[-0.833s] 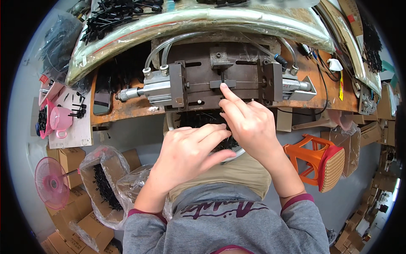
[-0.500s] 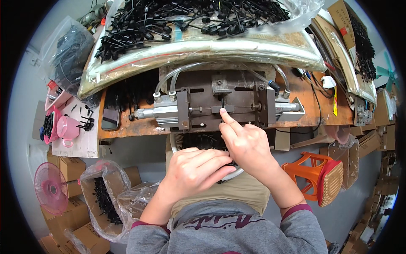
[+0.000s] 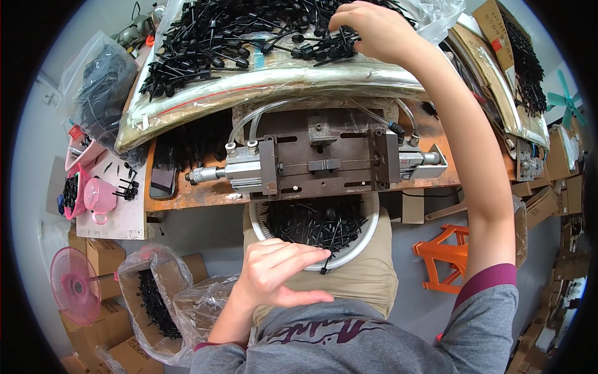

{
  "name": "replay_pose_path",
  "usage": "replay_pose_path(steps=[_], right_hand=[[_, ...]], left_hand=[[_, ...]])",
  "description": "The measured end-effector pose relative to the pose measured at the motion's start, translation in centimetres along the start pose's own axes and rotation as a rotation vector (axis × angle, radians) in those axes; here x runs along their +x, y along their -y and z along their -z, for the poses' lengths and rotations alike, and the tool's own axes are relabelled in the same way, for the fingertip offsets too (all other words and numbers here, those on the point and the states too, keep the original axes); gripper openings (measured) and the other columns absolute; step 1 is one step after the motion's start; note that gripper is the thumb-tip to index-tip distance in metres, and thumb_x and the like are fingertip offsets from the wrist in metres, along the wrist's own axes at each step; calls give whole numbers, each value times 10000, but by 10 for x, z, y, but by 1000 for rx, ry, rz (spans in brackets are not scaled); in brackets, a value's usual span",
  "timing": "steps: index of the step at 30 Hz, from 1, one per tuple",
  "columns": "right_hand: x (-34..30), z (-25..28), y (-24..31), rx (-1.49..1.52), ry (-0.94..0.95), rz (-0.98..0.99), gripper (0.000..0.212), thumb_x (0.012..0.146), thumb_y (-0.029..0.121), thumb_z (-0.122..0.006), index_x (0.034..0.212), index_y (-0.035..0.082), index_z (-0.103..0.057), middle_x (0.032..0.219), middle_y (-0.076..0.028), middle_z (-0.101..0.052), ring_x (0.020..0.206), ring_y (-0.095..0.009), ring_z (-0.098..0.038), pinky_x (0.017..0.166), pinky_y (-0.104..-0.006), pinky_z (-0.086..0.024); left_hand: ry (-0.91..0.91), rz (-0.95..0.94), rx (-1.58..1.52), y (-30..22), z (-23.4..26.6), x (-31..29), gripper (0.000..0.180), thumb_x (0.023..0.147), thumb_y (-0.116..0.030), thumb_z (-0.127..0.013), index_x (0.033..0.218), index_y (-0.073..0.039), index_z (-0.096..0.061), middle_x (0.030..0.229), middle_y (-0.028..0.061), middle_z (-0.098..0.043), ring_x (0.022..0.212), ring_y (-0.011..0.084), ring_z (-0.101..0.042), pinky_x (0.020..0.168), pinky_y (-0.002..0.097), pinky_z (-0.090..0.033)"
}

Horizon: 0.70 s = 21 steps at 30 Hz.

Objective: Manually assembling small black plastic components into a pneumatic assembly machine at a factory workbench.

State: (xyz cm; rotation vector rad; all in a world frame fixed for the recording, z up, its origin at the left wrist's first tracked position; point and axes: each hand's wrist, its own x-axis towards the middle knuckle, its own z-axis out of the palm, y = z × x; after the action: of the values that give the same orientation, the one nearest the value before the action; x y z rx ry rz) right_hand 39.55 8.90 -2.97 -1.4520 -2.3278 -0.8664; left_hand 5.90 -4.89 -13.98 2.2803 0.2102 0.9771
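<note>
My right hand (image 3: 381,32) reaches over the pile of black plastic parts with thin stems (image 3: 215,47) at the back. Its thumb and index finger are apart, with black parts between and under them. My left hand (image 3: 277,269) hovers over my lap at the near rim of a white basket (image 3: 254,219). Its thumb stands well away from the straight fingers. One black stemmed part (image 3: 326,263) hangs over the basket rim by the left fingertips, and more fill the basket. Behind the basket, a metal clamping fixture (image 3: 322,165) with small middle blocks sits on the bench, no hand on it.
Air cylinders (image 3: 244,171) flank the fixture, with clear hoses (image 3: 249,118) arching behind. A phone (image 3: 164,171) lies at the bench's left. A pink cup (image 3: 99,196) stands further left. An orange stool (image 3: 442,258) and a plastic-lined box (image 3: 156,299) are on the floor.
My right hand has left the fixture and moved up to the pile. The black part under its finger is gone from the fixture. My left hand's thumb has spread from the fingers.
</note>
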Motion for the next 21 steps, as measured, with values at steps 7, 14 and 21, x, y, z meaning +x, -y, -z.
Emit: replay_pose_path(steps=[7,14,21], right_hand=[[28,-9,5,204,472,-183,536,615,-132,-615,1120,47,-620,977,-162,-689,947,-316,-658,836,-388,-529],[28,17,2,350,562,-230,242,708,107,-701,928,9,-672,821,-175,-687,780,-307,-662,718,-380,-515],[27,34,-5,340,495,-390,344,687,216,-796,894,-24,-663,789,-162,-675,724,-278,-635,681,-370,-495]], left_hand=[[-16,5,-22,3,3,-6,506,624,-416,-853,928,-34,-721,758,56,-699,588,155,-650,513,225,-467],[-1,26,-45,7,1,-13,533,630,-435,-838,948,-24,-720,764,65,-696,603,169,-656,518,237,-471],[27,-13,-128,12,-2,-12,709,696,-625,-709,1017,7,-706,770,96,-690,627,203,-668,529,263,-482]])
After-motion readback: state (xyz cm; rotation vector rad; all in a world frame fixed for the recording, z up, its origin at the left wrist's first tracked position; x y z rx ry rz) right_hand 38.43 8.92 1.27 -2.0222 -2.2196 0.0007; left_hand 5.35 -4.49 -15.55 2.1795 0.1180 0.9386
